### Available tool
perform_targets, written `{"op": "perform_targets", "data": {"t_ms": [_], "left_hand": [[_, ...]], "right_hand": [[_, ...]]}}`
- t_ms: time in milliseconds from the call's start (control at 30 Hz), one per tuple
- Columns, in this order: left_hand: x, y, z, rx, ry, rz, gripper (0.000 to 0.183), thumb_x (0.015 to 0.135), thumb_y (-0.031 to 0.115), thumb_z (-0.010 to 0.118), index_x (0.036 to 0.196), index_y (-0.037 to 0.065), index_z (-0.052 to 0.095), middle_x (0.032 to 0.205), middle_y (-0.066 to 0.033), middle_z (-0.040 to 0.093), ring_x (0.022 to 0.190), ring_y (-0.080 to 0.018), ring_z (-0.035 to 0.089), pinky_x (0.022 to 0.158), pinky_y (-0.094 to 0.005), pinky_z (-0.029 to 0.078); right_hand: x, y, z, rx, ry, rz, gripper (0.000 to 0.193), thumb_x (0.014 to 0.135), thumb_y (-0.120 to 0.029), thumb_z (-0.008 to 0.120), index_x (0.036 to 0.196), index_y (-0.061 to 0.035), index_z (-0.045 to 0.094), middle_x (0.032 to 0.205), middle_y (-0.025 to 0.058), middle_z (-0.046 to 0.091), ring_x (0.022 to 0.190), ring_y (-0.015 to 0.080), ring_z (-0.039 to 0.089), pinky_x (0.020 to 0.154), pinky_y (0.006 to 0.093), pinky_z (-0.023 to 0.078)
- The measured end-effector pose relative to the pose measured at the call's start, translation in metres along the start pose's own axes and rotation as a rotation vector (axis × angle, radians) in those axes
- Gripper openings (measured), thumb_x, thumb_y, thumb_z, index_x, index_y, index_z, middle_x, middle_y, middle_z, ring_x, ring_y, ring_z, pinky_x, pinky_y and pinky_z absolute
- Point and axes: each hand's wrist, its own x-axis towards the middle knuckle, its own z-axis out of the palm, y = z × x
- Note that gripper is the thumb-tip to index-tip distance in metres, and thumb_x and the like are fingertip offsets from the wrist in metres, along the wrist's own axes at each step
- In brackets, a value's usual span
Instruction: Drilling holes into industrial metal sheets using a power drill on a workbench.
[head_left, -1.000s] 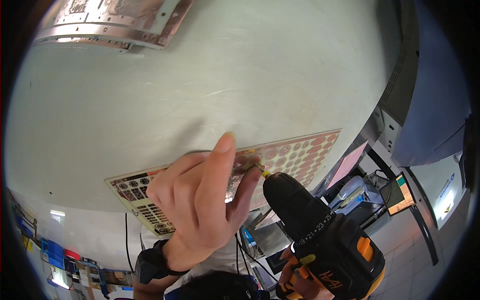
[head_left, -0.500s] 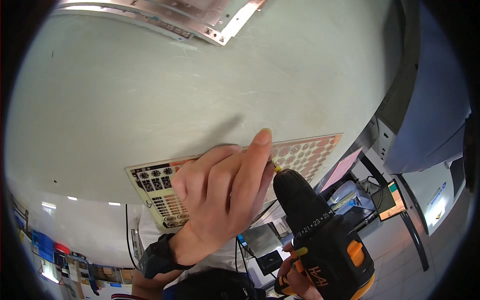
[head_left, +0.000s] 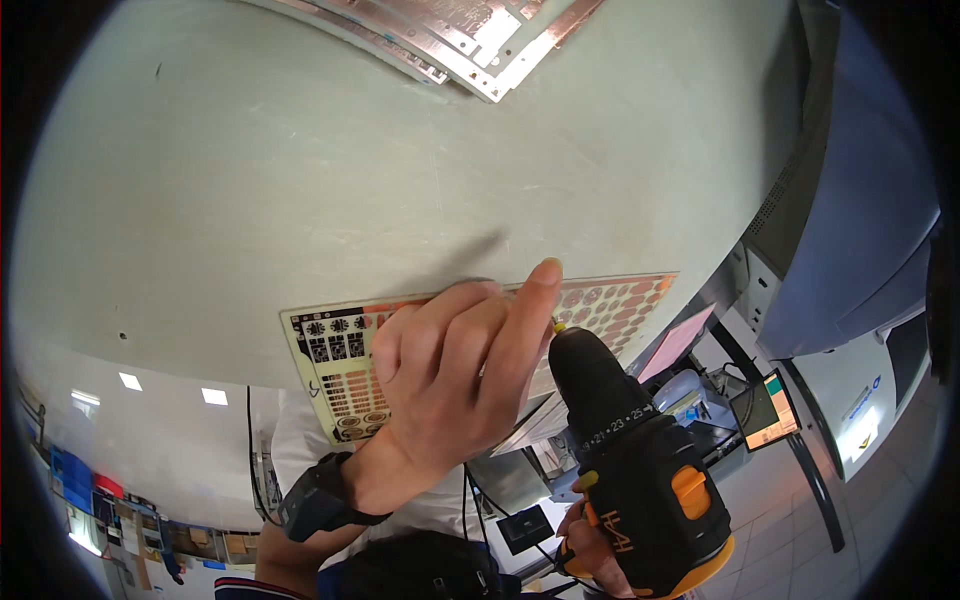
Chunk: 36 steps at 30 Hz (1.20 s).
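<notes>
My left hand point(head_left: 455, 365), with a black watch point(head_left: 330, 497) on its wrist, lies across a printed circuit board panel point(head_left: 350, 395). Its fingers are curled and one points toward the far edge; what they hold, if anything, is hidden beneath them. The panel is cream with copper and dark patterns, rows of round shapes at its right. Low on the right, my right hand point(head_left: 590, 550) grips a black and orange cordless drill point(head_left: 640, 480). The drill's nose points up and left, its yellow-collared bit point(head_left: 558, 327) beside my left fingers. The bit's far tip is hidden.
Copper-coloured panels point(head_left: 500, 60) lie stacked at the far edge of the pale worktable point(head_left: 250, 200). A large blue-grey machine point(head_left: 860, 200) stands at right. Below it are a monitor point(head_left: 768, 412) and a pink sheet point(head_left: 677, 342). Shelves with blue bins point(head_left: 72, 480) are at lower left.
The view has shifted slightly, and the far copper panels now show further right. My left hand remains on the panel and the drill stays close beside its fingers.
</notes>
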Motion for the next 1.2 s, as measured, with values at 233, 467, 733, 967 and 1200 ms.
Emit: {"op": "perform_targets", "data": {"t_ms": [233, 467, 733, 967, 1200], "left_hand": [[0.002, 0.0, 0.001, 0.001, 0.005, 0.022, 0.072, 0.058, 0.017, 0.085, 0.123, 0.006, 0.056, 0.094, 0.0008, 0.056, 0.09, -0.0168, 0.055, 0.079, -0.0335, 0.033], [-0.001, -0.001, 0.0, 0.054, -0.014, 0.019, 0.044, 0.077, 0.021, 0.072, 0.119, 0.009, 0.062, 0.089, 0.0041, 0.055, 0.088, -0.0137, 0.054, 0.08, -0.0312, 0.032], [0.007, 0.006, -0.008, 0.033, -0.168, 0.02, 0.085, 0.06, 0.02, 0.088, 0.13, -0.004, 0.046, 0.089, -0.004, 0.049, 0.094, -0.0228, 0.045, 0.083, -0.037, 0.033], [0.012, 0.025, -0.009, 0.005, -0.257, -0.163, 0.095, 0.059, 0.018, 0.089, 0.135, -0.005, 0.037, 0.106, -0.0117, 0.041, 0.096, -0.0251, 0.041, 0.084, -0.0368, 0.035], [0.009, 0.026, 0.006, 0.08, -0.079, -0.11, 0.07, 0.068, 0.024, 0.082, 0.127, 0.003, 0.052, 0.105, -0.0076, 0.049, 0.096, -0.0239, 0.042, 0.081, -0.0366, 0.031]], "right_hand": [[0.005, -0.003, -0.002, -0.05, -0.027, 0.046, 0.049, 0.074, -0.01, 0.062, 0.119, -0.0005, 0.047, 0.087, 0.008, 0.065, 0.071, 0.0151, 0.063, 0.07, 0.0274, 0.051], [0.002, 0.0, -0.024, 0.146, -0.142, 0.144, 0.049, 0.074, -0.01, 0.061, 0.12, -0.001, 0.047, 0.086, 0.0072, 0.065, 0.071, 0.0145, 0.063, 0.072, 0.0275, 0.051], [0.02, 0.005, -0.012, 0.666, -0.139, -0.285, 0.042, 0.077, -0.008, 0.072, 0.113, 0.0043, 0.054, 0.105, 0.0169, 0.06, 0.071, 0.0184, 0.065, 0.055, 0.0264, 0.053], [0.022, 0.014, -0.006, 0.686, 0.028, -0.322, 0.042, 0.077, -0.008, 0.071, 0.113, 0.0039, 0.054, 0.102, 0.016, 0.061, 0.07, 0.018, 0.064, 0.057, 0.0267, 0.053], [0.021, 0.017, -0.006, 0.653, 0.056, -0.284, 0.042, 0.076, -0.008, 0.07, 0.113, 0.0035, 0.054, 0.1, 0.015, 0.061, 0.07, 0.0177, 0.064, 0.058, 0.027, 0.053]]}}
